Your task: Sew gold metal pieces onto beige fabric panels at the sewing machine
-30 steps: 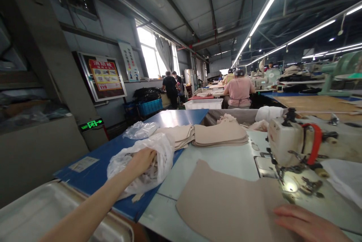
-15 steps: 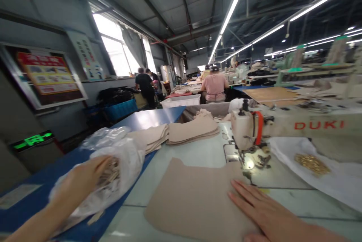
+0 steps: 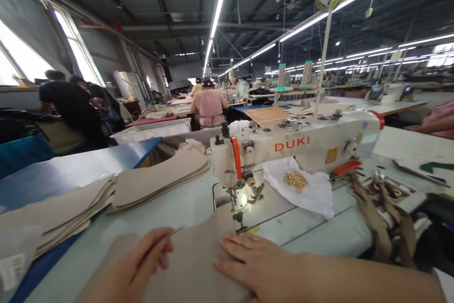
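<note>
My left hand (image 3: 142,260) is closed in a pinch on a thin narrow strip that sticks out toward the machine, over a beige cut fabric piece (image 3: 193,265) lying on the pale table. My right hand (image 3: 258,265) lies flat with fingers stretched out on the same piece, just in front of the presser foot (image 3: 239,215) of the white DUKI sewing machine (image 3: 294,144). The needle lamp lights the plate there.
Stacks of beige cut pieces (image 3: 156,177) lie to the left by a blue board (image 3: 71,168). White cloth with gold bits (image 3: 296,181) sits under the machine arm. Brown straps (image 3: 376,218) hang at right. Other people (image 3: 209,107) work at tables behind.
The view swung right. My left hand left the plastic bag of strips and came over the fabric piece holding a thin strip. My right hand stayed flat on the piece.
</note>
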Available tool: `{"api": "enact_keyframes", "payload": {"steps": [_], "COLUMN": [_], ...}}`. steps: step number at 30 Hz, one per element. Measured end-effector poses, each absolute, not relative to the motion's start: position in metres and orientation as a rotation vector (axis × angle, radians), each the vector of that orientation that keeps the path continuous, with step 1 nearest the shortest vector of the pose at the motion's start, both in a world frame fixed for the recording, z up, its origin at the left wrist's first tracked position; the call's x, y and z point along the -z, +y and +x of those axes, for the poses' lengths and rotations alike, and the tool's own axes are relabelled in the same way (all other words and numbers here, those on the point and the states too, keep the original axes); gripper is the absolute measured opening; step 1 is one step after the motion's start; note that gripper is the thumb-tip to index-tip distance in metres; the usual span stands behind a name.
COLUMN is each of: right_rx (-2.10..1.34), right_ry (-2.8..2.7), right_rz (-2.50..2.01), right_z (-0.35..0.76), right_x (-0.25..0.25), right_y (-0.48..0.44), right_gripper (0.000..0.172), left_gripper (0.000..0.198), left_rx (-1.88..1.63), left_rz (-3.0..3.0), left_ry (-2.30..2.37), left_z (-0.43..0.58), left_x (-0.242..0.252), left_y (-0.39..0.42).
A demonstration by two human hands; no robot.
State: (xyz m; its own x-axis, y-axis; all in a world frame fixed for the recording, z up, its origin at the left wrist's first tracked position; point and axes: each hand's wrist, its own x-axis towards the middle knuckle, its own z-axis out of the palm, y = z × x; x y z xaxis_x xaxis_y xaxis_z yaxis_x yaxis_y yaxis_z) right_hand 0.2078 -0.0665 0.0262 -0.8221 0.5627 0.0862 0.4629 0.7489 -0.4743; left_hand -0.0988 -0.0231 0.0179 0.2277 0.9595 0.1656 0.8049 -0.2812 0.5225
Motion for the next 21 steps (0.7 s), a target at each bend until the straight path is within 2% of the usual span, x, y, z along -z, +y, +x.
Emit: {"api": "enact_keyframes", "payload": {"steps": [2,6,9,12,19,21], "right_rx": [-0.539,-0.245,-0.071,0.115,0.181,0.198], "right_ry": [-2.733,-2.531,-2.332,-2.284,-2.379,-2.423], "right_rz": [-0.858,-1.098,-1.447,-1.778,-2.054,-2.079], "right_z": [0.219,0.264,0.302,0.325,0.318,0.316], "right_x": [-0.027,-0.032,-0.038,-0.04,-0.029,-0.026], "right_y": [-0.067,-0.057,-0.035,-0.005,0.038,0.041], "right_gripper": [0.063,0.035,0.026,0.024,0.013,0.022], "left_gripper": [0.033,0.028,0.028,0.029,0.036,0.038], "left_rx": [-0.681,-0.642,-0.65,-0.661,-0.746,-0.787], "left_rz": [2.074,1.847,1.772,1.726,1.552,1.498], "left_ry": [1.506,1.316,1.276,1.247,1.152,1.126], "left_z": [-0.06,-0.004,0.006,0.002,-0.001,0.0], "left_x": [-0.017,-0.013,-0.006,0.001,0.002,0.0], "left_y": [-0.005,0.021,0.024,0.023,0.025,0.023]}}
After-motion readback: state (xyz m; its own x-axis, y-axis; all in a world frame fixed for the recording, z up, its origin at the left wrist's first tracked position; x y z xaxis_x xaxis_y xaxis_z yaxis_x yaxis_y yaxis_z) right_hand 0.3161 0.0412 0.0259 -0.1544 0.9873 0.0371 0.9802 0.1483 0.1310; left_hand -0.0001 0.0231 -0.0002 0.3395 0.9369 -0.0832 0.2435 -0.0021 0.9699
